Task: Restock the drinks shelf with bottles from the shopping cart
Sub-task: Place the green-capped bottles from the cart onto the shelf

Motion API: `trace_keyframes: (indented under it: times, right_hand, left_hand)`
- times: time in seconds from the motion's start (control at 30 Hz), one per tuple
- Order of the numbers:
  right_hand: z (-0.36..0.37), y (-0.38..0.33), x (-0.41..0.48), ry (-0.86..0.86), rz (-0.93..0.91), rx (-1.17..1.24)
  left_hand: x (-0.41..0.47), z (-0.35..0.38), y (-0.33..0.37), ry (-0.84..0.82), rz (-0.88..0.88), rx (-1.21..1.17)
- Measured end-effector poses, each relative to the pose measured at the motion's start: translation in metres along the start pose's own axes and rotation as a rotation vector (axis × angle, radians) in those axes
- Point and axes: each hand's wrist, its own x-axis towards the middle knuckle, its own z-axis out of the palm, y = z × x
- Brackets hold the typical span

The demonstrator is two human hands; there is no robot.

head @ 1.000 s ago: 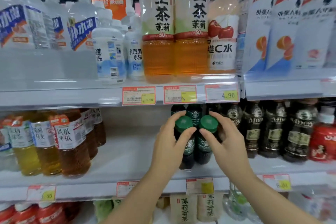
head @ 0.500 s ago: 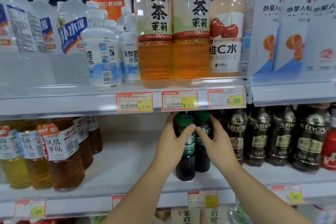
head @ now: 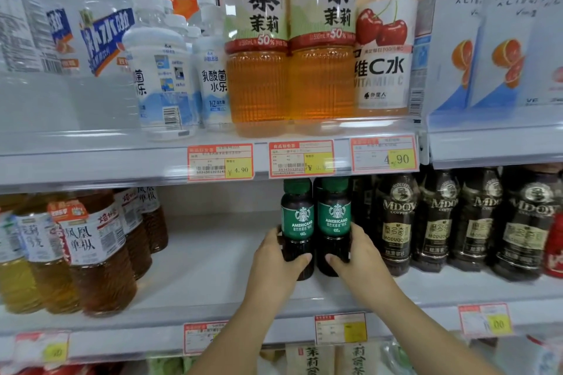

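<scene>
Two dark coffee bottles with green caps and green labels stand side by side on the middle shelf point(head: 198, 280). My left hand point(head: 274, 265) grips the lower body of the left bottle point(head: 297, 222), thumb across its front. My right hand point(head: 356, 259) grips the lower body of the right bottle point(head: 333, 219) the same way. Both bottles are upright and touch each other. The shopping cart is out of view.
Dark MDOY coffee bottles point(head: 396, 222) stand right of the pair. Amber tea bottles point(head: 91, 253) fill the shelf's left end, with bare shelf between them and my hands. Above, the upper shelf point(head: 91, 161) holds water, tea and vitamin drinks. Price tags line the shelf edges.
My hands slid down from the green caps to the lower bodies of the two bottles. The bottles moved deeper onto the shelf, and the view came closer.
</scene>
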Motion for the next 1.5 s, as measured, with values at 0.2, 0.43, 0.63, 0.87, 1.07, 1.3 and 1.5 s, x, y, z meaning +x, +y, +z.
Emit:
trace_keyframes:
  times: [0.2,0.43,0.63,0.87,1.07,1.3,1.5]
  right_hand:
    - [0.005,-0.002,0.006,0.020,0.036,-0.005]
    - [0.007,-0.003,0.009,0.024,0.052,-0.010]
    - [0.010,0.002,0.011,0.038,0.046,0.000]
    - [0.005,-0.006,-0.001,0.068,0.010,-0.025]
    - [0.041,-0.038,-0.090,0.216,-0.429,-0.067]
    - [0.193,-0.041,-0.175,-0.384,-0.480,-0.038]
    - [0.338,-0.011,-0.254,-0.784,-0.388,-0.097]
  left_hand:
    - [0.015,0.005,-0.004,-0.026,0.000,0.034]
    - [0.021,0.009,-0.004,-0.040,0.022,0.055]
    - [0.023,0.009,-0.005,-0.078,0.052,0.088]
    - [-0.002,-0.012,0.001,-0.097,0.087,0.184]
    - [-0.097,-0.079,-0.034,0.097,0.387,0.186]
    - [-0.211,-0.157,-0.171,0.226,0.085,0.306]
    - [-0.332,-0.213,-0.296,0.408,-0.438,0.322]
